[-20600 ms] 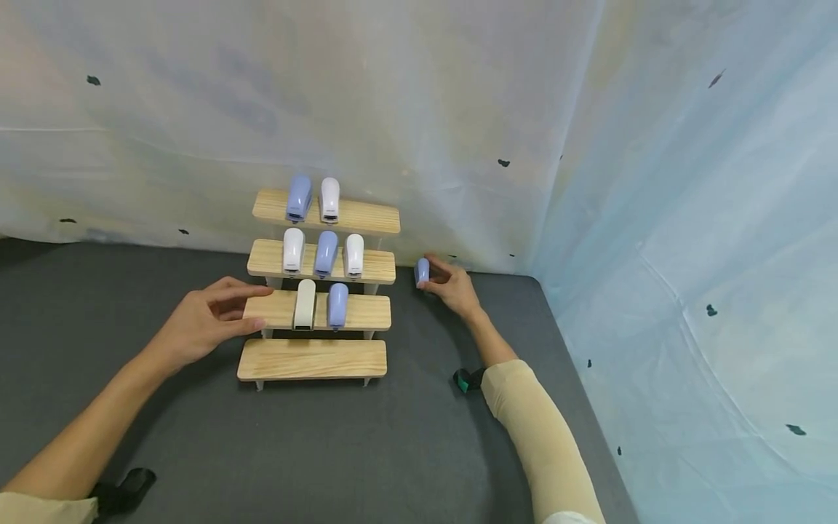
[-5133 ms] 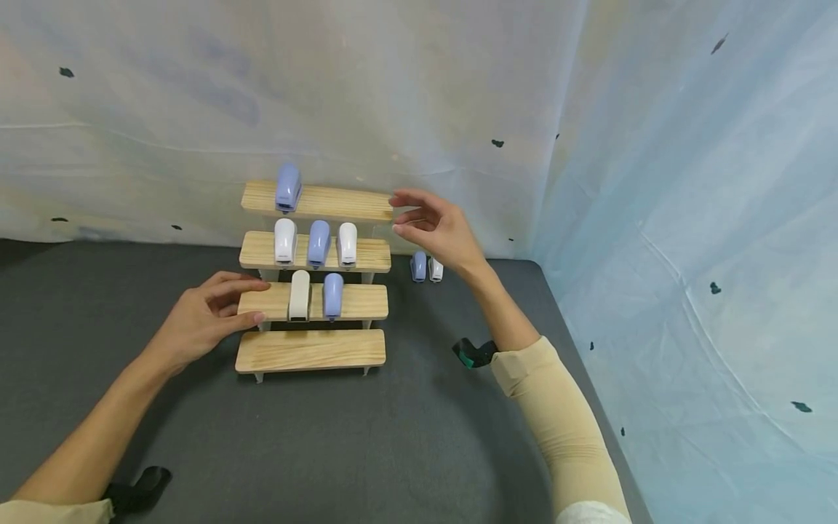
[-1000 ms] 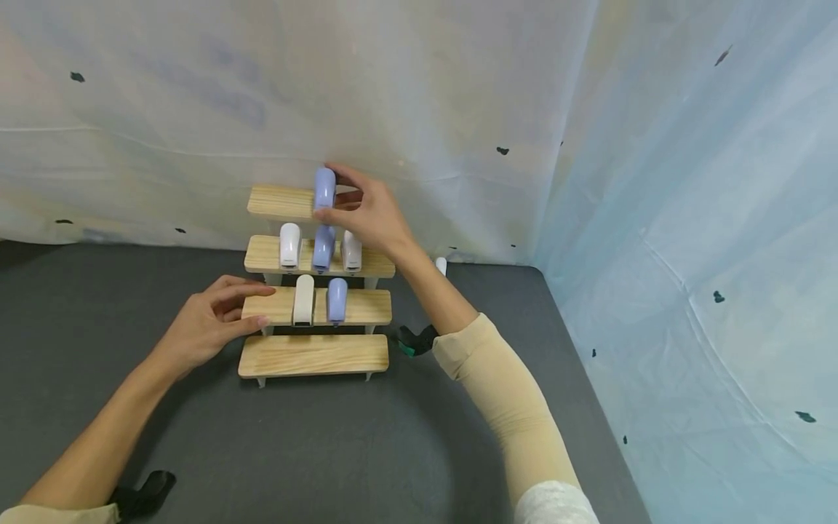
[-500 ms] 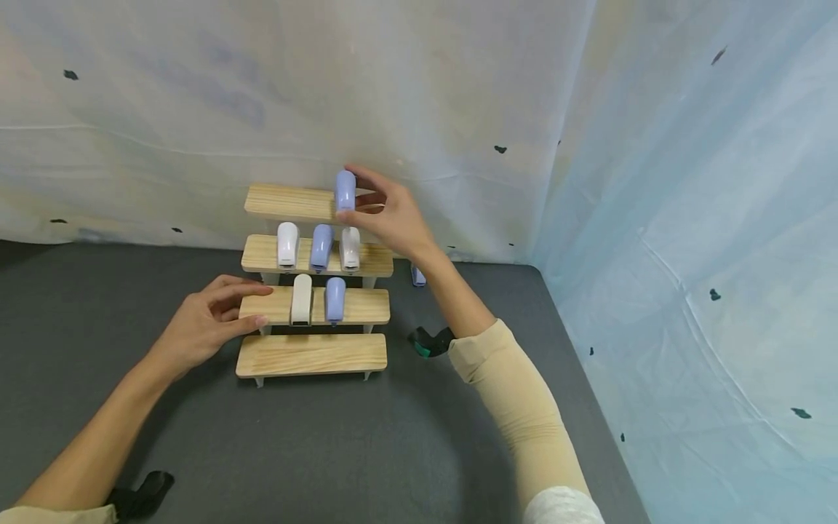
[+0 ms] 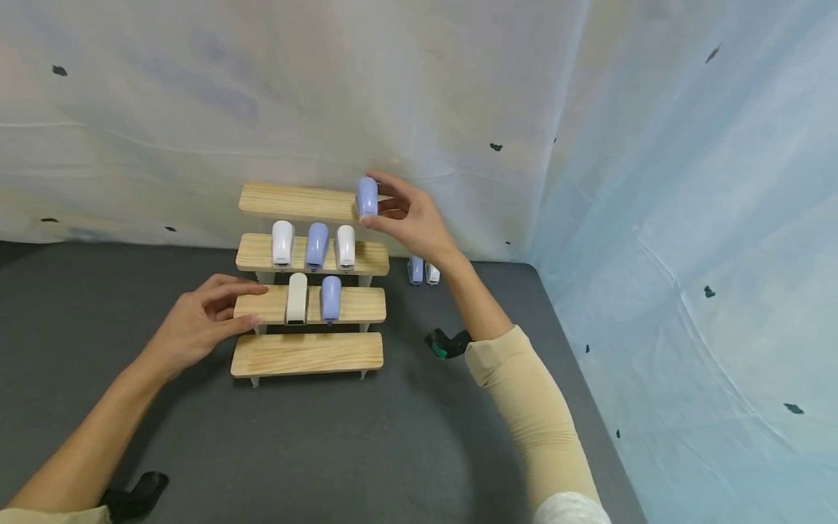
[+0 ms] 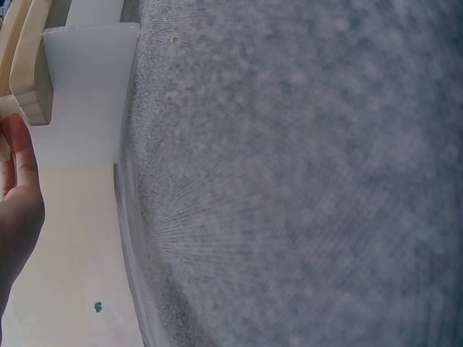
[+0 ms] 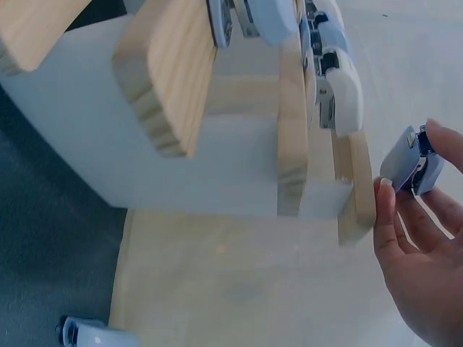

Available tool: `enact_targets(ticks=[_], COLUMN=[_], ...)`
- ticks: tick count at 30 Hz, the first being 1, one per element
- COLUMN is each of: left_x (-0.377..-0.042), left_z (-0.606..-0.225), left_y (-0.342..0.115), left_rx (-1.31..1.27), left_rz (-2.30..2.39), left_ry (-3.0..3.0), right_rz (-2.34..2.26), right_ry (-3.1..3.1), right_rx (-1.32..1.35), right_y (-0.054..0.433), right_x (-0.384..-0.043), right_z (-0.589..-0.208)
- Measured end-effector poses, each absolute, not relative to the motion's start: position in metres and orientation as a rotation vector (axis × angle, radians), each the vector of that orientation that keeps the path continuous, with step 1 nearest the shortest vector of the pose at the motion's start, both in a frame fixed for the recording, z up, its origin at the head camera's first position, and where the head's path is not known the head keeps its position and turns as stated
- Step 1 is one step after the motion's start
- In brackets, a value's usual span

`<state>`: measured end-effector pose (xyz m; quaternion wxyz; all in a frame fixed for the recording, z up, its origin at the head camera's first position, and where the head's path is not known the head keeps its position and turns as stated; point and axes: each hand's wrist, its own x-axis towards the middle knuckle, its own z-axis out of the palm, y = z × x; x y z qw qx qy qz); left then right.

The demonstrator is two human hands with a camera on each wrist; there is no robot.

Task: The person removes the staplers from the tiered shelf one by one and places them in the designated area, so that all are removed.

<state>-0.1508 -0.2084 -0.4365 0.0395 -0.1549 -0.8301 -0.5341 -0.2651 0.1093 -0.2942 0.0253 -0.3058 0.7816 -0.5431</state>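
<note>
In the head view my right hand (image 5: 412, 222) pinches a blue stapler (image 5: 367, 197) between thumb and fingers, at the right part of the top board (image 5: 288, 200) of a wooden stepped stand. The right wrist view shows this stapler (image 7: 414, 160) tilted beside the board's end. My left hand (image 5: 196, 324) grips the left end of the third board (image 5: 262, 306), thumb at its front edge. On that board stand a cream stapler (image 5: 297, 298) and a blue one (image 5: 330, 298). The second board (image 5: 249, 251) bears two white staplers and a blue one between them.
The lowest board (image 5: 308, 354) of the stand bears nothing. Right of the stand, a small blue stapler (image 5: 415, 270) and a white stapler (image 5: 433, 273) stand on the dark grey table (image 5: 327, 451), close to the back curtain (image 5: 458, 109). Another curtain (image 5: 687, 255) borders the right side.
My right hand has carried the blue stapler rightward along the top board. Earlier a white stapler left that board; it now stands on the table by the blue one. My left hand stays put.
</note>
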Motion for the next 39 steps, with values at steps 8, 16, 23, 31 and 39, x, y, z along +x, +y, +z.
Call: enact_targets(ticks=[8, 16, 23, 31, 39], left_x=[-0.15, -0.152, -0.151, -0.149, -0.148], left_z=[-0.437, -0.435, -0.435, -0.435, -0.435], left_y=[-0.21, -0.21, -0.21, -0.207, -0.21], left_rx=[-0.468, -0.473, -0.477, -0.454, -0.451], left_rz=[-1.622, -1.585, -1.58, -1.612, -1.591], left_ry=[-2.55, -2.592, -2.586, -2.585, -2.591], right_rz=[-1.664, -1.624, -1.623, -1.603, -1.56], right_ry=[2.446, 2.499, 2.498, 2.534, 2.569], right_rx=[-0.959, -0.938, -0.941, -0.903, -0.846], right_y=[0.124, 0.144, 0.158, 0.177, 0.191], right_x=[-0.273, -0.277, -0.278, -0.269, -0.264], right_z=[-0.302, -0.304, -0.309, -0.31, -0.314])
